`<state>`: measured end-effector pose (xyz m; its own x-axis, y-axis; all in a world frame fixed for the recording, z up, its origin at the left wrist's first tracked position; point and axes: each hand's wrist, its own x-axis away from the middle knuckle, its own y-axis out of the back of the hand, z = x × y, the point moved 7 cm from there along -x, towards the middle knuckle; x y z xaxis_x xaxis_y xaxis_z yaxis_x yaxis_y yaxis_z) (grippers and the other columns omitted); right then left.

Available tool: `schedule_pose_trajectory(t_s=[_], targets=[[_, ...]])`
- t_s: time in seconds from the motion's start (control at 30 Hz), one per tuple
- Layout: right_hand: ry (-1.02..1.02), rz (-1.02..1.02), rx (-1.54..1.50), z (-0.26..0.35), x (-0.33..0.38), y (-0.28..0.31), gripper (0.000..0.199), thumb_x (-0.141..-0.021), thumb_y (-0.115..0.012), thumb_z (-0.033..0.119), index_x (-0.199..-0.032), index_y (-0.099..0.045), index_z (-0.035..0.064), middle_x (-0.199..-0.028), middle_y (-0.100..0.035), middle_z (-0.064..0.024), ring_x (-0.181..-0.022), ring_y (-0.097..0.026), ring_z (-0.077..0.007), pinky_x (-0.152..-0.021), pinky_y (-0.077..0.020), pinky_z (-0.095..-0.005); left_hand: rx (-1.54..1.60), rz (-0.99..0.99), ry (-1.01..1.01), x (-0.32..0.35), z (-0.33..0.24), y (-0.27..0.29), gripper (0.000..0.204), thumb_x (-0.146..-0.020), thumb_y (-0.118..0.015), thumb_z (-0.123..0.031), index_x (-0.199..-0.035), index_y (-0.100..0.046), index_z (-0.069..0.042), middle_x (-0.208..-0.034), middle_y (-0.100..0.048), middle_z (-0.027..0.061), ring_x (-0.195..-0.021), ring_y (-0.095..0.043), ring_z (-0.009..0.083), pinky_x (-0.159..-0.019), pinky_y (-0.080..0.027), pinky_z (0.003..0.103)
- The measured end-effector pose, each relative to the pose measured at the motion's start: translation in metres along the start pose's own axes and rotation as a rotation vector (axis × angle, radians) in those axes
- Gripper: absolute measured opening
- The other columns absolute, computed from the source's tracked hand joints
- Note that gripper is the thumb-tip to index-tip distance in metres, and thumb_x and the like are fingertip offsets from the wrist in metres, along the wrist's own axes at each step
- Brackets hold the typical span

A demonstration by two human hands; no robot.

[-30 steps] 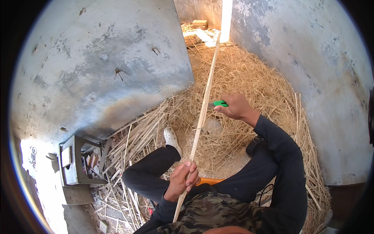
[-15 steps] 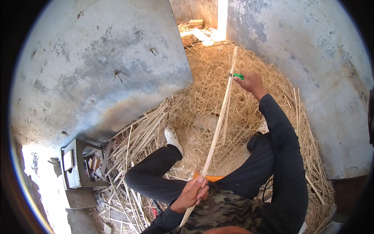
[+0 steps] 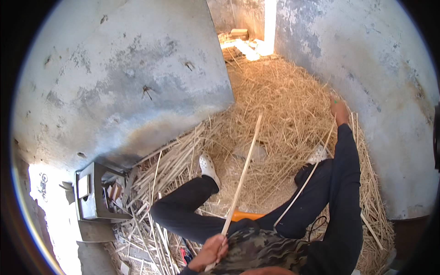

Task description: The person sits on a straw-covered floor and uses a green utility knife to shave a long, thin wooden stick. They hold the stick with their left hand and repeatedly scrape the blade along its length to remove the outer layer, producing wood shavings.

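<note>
Two grey plastered walls [image 3: 128, 78] fill the upper half of the view, one from nine to twelve o'clock, the other from one to four o'clock, with a bright gap between them at twelve o'clock. Between the walls, a deep bed of straw [image 3: 284, 101] is spread across the floor. The person's legs in dark trousers [image 3: 183, 215] are stretched over the straw from six o'clock toward the centre, each ending in a white clog [image 3: 208, 167]; the second clog is seen near three o'clock, partly hidden by the right sleeve. A camouflage-patterned garment [image 3: 261, 250] is seen at six o'clock, with an orange object [image 3: 243, 215] just above it, mostly covered. At eight o'clock a small grey metal box frame [image 3: 91, 192] stands at the foot of the left wall, with odd items inside that cannot be told apart.

A long pale split cane [image 3: 243, 169] is held up from six o'clock toward the centre; its lower end is grasped in the closed left hand [image 3: 211, 252]. A thinner strip [image 3: 305, 181] runs from the lap toward two o'clock. The right hand [image 3: 338, 107] is stretched far out at two o'clock, closed at the strip's far end, with a small green tool [image 3: 336, 101] barely showing there; the exact grip cannot be told.
</note>
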<state>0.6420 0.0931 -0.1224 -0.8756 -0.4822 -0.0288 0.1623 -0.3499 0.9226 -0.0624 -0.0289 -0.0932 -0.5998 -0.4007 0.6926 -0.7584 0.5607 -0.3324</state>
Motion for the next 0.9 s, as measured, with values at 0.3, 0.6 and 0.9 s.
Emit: schedule_pose_trajectory(t_s=[0.3, 0.6, 0.9], targets=[[0.398, 0.015, 0.072, 0.122, 0.084, -0.007, 0.075, -0.093, -0.034, 0.07, -0.068, -0.065, 0.0057, -0.051, -0.044, -0.0032, -0.046, -0.046, -0.019, -0.045, -0.0358, -0.0367, -0.332, 0.001, -0.33, -0.061, -0.109, -0.027, 0.034, -0.105, -0.033, -0.036, -0.085, -0.043, -0.01, -0.057, -0.04, -0.0039, -0.044, -0.035, 0.0039, -0.041, -0.031, 0.02], [1.245, 0.159, -0.261, 0.224, 0.304, 0.008, 0.063, -0.079, -0.056, 0.073, -0.06, -0.061, 0.013, -0.045, -0.048, -0.0053, -0.041, -0.053, -0.023, -0.041, -0.0398, -0.0364, -0.287, -0.085, -0.445, -0.091, -0.143, -0.042, 0.032, -0.105, -0.035, -0.033, -0.087, -0.047, -0.009, -0.057, -0.039, -0.0047, -0.044, -0.033, 0.0028, -0.041, -0.03, 0.019], [1.289, -0.162, -0.254, 0.243, 0.279, 0.008, 0.072, -0.074, -0.051, 0.082, -0.052, -0.056, 0.0136, -0.04, -0.043, -0.002, -0.034, -0.046, -0.0193, -0.034, -0.0346, -0.0343, -0.296, -0.081, -0.523, -0.087, -0.148, -0.051, 0.031, -0.105, -0.037, -0.028, -0.085, -0.046, -0.007, -0.059, -0.038, -0.0058, -0.05, -0.031, 0.0024, -0.046, -0.026, 0.021]])
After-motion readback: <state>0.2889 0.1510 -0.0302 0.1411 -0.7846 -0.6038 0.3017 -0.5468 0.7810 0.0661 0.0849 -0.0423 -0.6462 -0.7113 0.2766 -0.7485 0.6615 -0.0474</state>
